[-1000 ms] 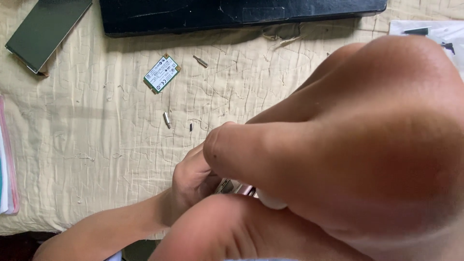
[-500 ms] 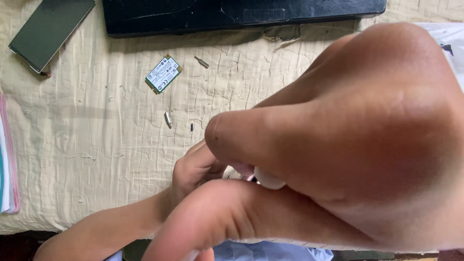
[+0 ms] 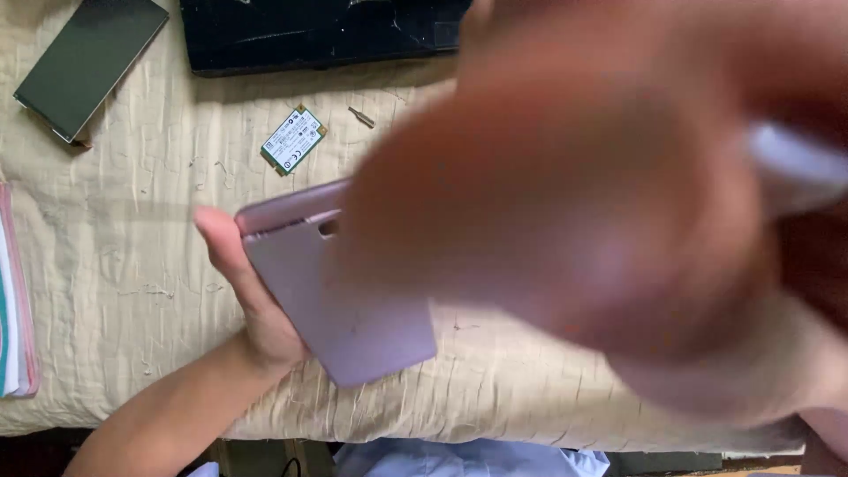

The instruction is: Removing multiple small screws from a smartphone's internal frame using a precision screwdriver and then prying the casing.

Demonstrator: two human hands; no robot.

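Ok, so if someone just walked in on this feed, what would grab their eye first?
First the right hand, a huge blur close to the camera that fills the right and middle of the view; whether it grips anything cannot be told. Next the left hand at lower left, holding a flat pinkish phone tilted above the cream cloth. Behind lie a small green circuit card, a dark laptop along the top edge and a dark screen panel at top left.

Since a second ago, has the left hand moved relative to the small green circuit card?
Yes. The left hand has come up toward the small green circuit card, and now holds a pinkish phone-like slab just below it, over the beige cloth.
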